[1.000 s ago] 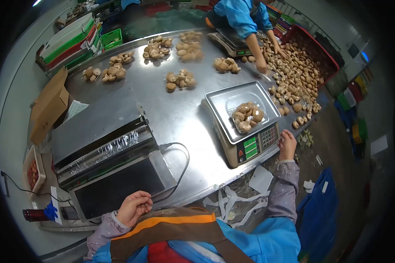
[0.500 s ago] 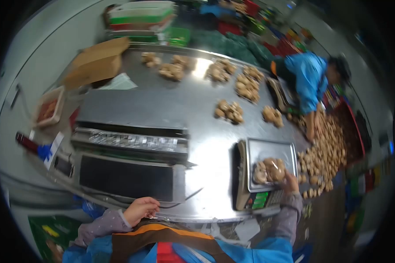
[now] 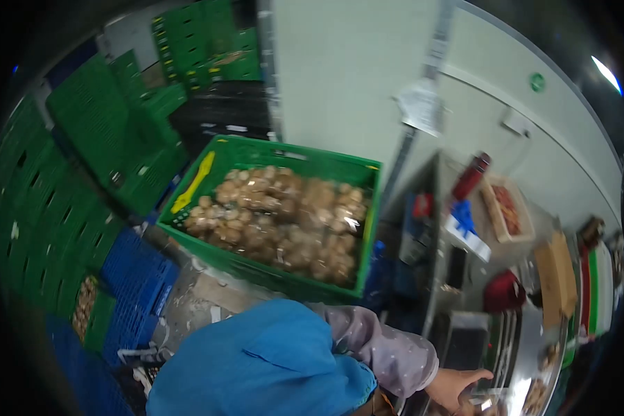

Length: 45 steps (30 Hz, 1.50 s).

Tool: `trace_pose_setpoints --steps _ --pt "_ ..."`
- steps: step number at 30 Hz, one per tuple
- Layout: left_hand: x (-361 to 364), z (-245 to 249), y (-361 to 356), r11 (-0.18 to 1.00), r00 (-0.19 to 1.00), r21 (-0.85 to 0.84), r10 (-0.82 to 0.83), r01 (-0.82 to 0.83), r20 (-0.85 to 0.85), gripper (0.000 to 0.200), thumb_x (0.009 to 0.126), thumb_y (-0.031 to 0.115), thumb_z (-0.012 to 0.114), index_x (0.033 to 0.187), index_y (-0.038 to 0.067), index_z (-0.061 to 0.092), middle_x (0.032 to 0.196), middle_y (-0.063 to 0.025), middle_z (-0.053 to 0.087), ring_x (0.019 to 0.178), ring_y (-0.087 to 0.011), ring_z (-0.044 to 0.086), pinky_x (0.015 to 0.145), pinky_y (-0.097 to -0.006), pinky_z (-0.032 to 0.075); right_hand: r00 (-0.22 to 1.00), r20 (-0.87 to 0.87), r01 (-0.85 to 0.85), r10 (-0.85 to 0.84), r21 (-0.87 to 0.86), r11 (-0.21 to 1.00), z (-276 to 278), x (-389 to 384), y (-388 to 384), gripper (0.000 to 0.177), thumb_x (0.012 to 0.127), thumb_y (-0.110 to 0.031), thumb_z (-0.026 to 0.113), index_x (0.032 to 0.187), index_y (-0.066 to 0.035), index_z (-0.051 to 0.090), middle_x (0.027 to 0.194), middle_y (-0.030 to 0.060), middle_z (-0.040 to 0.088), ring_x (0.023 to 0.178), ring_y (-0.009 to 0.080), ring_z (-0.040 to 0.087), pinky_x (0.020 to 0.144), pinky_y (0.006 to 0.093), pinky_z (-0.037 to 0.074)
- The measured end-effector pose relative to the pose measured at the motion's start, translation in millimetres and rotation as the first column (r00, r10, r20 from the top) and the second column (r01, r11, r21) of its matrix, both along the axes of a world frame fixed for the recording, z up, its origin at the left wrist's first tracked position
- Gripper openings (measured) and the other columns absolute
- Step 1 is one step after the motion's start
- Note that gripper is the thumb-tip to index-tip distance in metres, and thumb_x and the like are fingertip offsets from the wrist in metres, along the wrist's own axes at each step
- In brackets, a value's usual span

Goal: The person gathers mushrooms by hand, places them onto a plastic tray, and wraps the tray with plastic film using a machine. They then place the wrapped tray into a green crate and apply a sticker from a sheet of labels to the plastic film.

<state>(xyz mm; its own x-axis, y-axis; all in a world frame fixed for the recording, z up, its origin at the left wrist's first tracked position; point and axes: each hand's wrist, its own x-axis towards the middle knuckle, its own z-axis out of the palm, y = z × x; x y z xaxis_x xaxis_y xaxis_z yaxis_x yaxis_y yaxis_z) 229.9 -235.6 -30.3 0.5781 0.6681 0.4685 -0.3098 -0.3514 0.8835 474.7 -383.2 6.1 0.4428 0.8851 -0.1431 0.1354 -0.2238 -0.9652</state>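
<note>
Head view, blurry: we've got our left hand [image 3: 457, 388] low at btm R, over the table by a shiny mushroom pack [image 3: 489, 403], partly cut off by the frame edge. One digit sticks out to the R; the others are hard to make out, so we can't tell if we're gripping the pack or just next to it. Our right hand's out of shot.

More wrapped mushrooms [image 3: 270, 215] sit in the big green crate [image 3: 243, 263] mid-pic, packed close tog., w/ light glinting off the film. A yellow strip [image 3: 197, 180] runs up inside its L end. Our blue jacket [image 3: 256, 360] & spotted sleeve [image 3: 402, 353] fill the btm centre, just below the crate.

Table side, R: dark plate [image 3: 466, 347] just above our hand, red bottle [image 3: 470, 175] up nr the wall, pale tray [image 3: 527, 225] w/ reddish bits beside it, cardboard box [image 3: 557, 277] further R. Far L: stacked green crates [image 3: 48, 229], plus a blue crate [image 3: 135, 277] nr the floor.
</note>
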Motion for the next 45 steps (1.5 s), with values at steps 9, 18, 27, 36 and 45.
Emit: trace_pose_setpoints --steps 9,18,27,36,45 --pt "-490.4 36.4 126.2 0.685 0.537 0.087 0.637 -0.723 -0.553 0.040 0.065 0.027 0.074 0.104 0.025 0.066 0.134 -0.0237 0.035 0.125 -0.0387 0.034 0.102 -0.0428 0.031 0.476 0.627 -0.801 0.617 0.020 0.598 -10.9 -466.5 306.8 0.047 0.078 -0.025 0.064 0.118 -0.005 0.050 0.114 0.0117 0.055 0.108 0.0255 0.051 0.094 0.0398 0.037" --pt "-707.9 -35.0 165.3 0.161 -0.118 0.248 0.563 -0.955 -0.818 0.096 0.056 0.036 0.081 0.133 0.005 0.032 0.116 -0.0218 0.054 0.107 -0.0369 0.054 0.091 -0.0390 0.042 0.156 0.905 -0.982 0.397 0.100 0.158 -83.1 -735.6 384.4 0.049 0.067 -0.031 0.072 0.110 -0.012 0.058 0.124 0.0124 0.049 0.113 0.0323 0.044 0.092 0.0479 0.034" --pt "-789.8 -210.2 167.6 0.430 -0.202 0.721 0.767 -0.543 -0.609 0.052 0.086 0.020 0.050 0.132 0.000 0.037 0.138 -0.0206 0.034 0.129 -0.0354 0.030 0.108 -0.0429 0.022 0.233 0.727 -0.966 0.646 0.096 0.240 -146.9 -733.4 393.1 0.078 0.060 -0.031 0.073 0.128 -0.012 0.041 0.135 0.0125 0.037 0.125 0.0336 0.033 0.105 0.0487 0.024" --pt "-759.0 -159.6 170.9 0.366 -0.124 0.628 0.792 -0.687 -0.598 0.047 0.088 0.015 0.053 0.130 -0.001 0.038 0.133 -0.0205 0.040 0.124 -0.0341 0.037 0.105 -0.0386 0.026 0.592 0.571 -0.792 0.568 0.287 0.538 2.8 -484.0 399.8 0.036 0.075 -0.010 0.064 0.110 -0.006 0.056 0.110 0.0163 0.055 0.103 0.0309 0.053 0.086 0.0390 0.044" --pt "-465.3 -27.0 89.1 0.569 0.499 -0.080 0.636 -0.818 -0.589 0.035 0.090 0.014 0.049 0.121 -0.001 0.044 0.118 -0.0114 0.050 0.109 -0.0216 0.049 0.098 -0.0338 0.035 0.685 0.614 0.178 -0.392 0.380 0.908 -30.3 -186.0 269.4 0.011 0.080 0.006 0.053 0.087 -0.003 0.057 0.080 0.0037 0.058 0.064 0.0058 0.049 0.056 0.0210 0.039"
